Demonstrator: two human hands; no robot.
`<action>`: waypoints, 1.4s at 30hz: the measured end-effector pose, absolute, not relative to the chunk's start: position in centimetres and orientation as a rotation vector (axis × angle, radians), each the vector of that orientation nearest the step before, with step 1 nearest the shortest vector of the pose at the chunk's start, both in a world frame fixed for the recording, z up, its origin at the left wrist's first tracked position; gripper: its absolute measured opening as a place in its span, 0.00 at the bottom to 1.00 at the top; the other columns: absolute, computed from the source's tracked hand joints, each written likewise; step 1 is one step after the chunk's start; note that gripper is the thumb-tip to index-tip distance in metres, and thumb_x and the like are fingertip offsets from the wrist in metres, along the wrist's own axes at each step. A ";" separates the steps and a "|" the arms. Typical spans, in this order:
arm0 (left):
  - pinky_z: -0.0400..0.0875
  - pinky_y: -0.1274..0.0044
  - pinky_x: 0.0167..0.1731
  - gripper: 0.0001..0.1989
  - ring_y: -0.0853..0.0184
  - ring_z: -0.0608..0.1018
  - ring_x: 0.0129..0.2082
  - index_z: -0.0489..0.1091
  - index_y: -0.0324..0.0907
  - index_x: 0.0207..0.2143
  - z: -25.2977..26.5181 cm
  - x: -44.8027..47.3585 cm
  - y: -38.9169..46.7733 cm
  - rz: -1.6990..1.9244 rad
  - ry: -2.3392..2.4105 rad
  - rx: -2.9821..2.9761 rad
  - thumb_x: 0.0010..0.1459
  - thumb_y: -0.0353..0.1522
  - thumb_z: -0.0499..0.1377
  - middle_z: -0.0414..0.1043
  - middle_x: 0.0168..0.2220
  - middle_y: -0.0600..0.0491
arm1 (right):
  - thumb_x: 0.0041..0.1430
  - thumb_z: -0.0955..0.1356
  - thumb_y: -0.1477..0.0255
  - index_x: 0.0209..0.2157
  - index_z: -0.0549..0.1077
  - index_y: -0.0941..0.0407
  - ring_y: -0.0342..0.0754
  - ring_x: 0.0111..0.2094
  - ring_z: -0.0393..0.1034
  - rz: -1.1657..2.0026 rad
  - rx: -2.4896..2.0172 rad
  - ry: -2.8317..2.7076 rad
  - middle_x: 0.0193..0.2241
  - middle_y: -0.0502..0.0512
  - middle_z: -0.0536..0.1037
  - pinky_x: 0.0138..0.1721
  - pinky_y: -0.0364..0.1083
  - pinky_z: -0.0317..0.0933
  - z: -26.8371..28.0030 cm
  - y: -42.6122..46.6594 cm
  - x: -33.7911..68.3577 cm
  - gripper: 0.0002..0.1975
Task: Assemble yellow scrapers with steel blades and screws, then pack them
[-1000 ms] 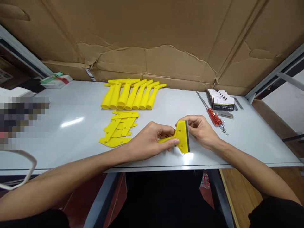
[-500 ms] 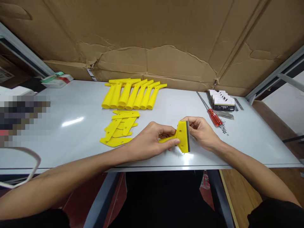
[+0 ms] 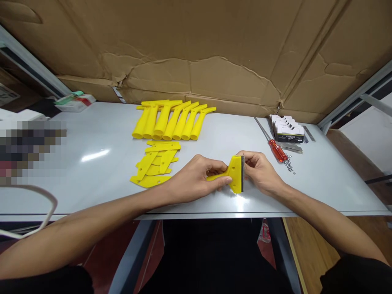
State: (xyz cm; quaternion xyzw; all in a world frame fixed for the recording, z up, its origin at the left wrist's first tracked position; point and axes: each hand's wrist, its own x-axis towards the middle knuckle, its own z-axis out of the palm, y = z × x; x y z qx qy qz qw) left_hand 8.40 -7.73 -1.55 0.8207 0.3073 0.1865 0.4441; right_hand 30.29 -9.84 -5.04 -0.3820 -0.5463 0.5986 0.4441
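Observation:
Over the front of the table I hold a yellow scraper with a dark metal blade along its right edge. Wrapped round its handle is my left hand, thumb pressed on the front by the head. My right hand is at the blade's upper right, fingers pinched behind the edge; the fingertips are partly hidden. Left of my hands lies a loose pile of flat yellow plates with holes. Behind them several yellow handles stand side by side in a row.
To the right lie a red-handled screwdriver, small screws, metal blades and a stack of printed cards. A cardboard wall closes off the back. A small box is at the back left, a white cable at the left edge.
The scraper has turned slightly in my hands and its lower end sits a little higher. Both hands keep their grip. The whole view has shifted very slightly.

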 end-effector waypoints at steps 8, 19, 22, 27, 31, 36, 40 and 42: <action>0.63 0.80 0.28 0.15 0.73 0.71 0.26 0.71 0.39 0.27 -1.5 8.3 -7.8 0.450 0.784 1.988 0.65 0.38 0.60 0.73 0.24 0.57 | 0.69 0.69 0.55 0.28 0.76 0.56 0.42 0.27 0.61 1.515 -0.880 -1.377 0.26 0.50 0.70 0.28 0.44 0.57 -4.5 -10.0 31.3 0.22; 0.73 0.75 0.35 0.12 0.67 0.81 0.32 0.64 0.44 0.49 -2.9 8.0 -8.4 0.659 0.779 2.063 0.66 0.37 0.61 0.81 0.36 0.54 | 0.58 0.78 0.66 0.33 0.78 0.54 0.47 0.42 0.72 1.504 -0.907 -1.575 0.40 0.53 0.77 0.45 0.49 0.68 -3.6 -9.9 31.9 0.09; 0.72 0.76 0.31 0.14 0.67 0.79 0.29 0.66 0.43 0.51 -2.8 7.8 -8.6 0.657 0.799 2.122 0.66 0.38 0.61 0.78 0.32 0.55 | 0.57 0.78 0.63 0.32 0.80 0.55 0.48 0.40 0.74 1.434 -0.951 -1.700 0.40 0.55 0.79 0.43 0.48 0.68 -2.5 -9.6 32.7 0.10; 0.73 0.76 0.29 0.15 0.68 0.80 0.26 0.64 0.43 0.50 -2.5 7.6 -8.0 0.595 0.789 1.928 0.66 0.39 0.60 0.77 0.29 0.57 | 0.61 0.74 0.56 0.30 0.80 0.55 0.44 0.27 0.68 0.608 -1.491 -1.783 0.26 0.53 0.78 0.29 0.46 0.59 1.1 -8.1 40.6 0.16; 0.73 0.77 0.27 0.15 0.70 0.80 0.25 0.63 0.42 0.45 -2.0 7.8 -7.3 0.567 0.818 1.741 0.63 0.38 0.63 0.77 0.32 0.56 | 0.58 0.74 0.62 0.33 0.83 0.55 0.48 0.28 0.71 0.391 -2.146 -2.012 0.28 0.56 0.81 0.30 0.48 0.60 1.8 -6.4 48.1 0.10; 0.73 0.78 0.25 0.17 0.70 0.81 0.26 0.62 0.41 0.44 -1.6 7.9 -6.9 0.546 0.851 1.652 0.59 0.35 0.66 0.77 0.35 0.54 | 0.49 0.74 0.77 0.35 0.83 0.55 0.51 0.29 0.74 0.704 -2.307 -2.046 0.30 0.57 0.83 0.29 0.49 0.66 -0.5 -4.9 50.2 0.09; 0.71 0.79 0.24 0.16 0.69 0.81 0.25 0.62 0.41 0.45 -1.7 7.8 -6.9 0.542 0.859 1.664 0.59 0.35 0.65 0.76 0.33 0.55 | 0.45 0.73 0.81 0.31 0.82 0.57 0.49 0.28 0.75 0.730 -2.354 -1.995 0.29 0.57 0.82 0.26 0.47 0.66 -1.5 -4.4 49.4 0.09; 0.73 0.78 0.25 0.17 0.69 0.80 0.25 0.63 0.41 0.45 -1.7 7.8 -6.8 0.537 0.848 1.657 0.60 0.35 0.66 0.76 0.31 0.56 | 0.45 0.73 0.81 0.27 0.82 0.58 0.48 0.25 0.74 0.700 -2.333 -2.002 0.25 0.57 0.81 0.25 0.46 0.65 -1.2 -4.6 49.2 0.06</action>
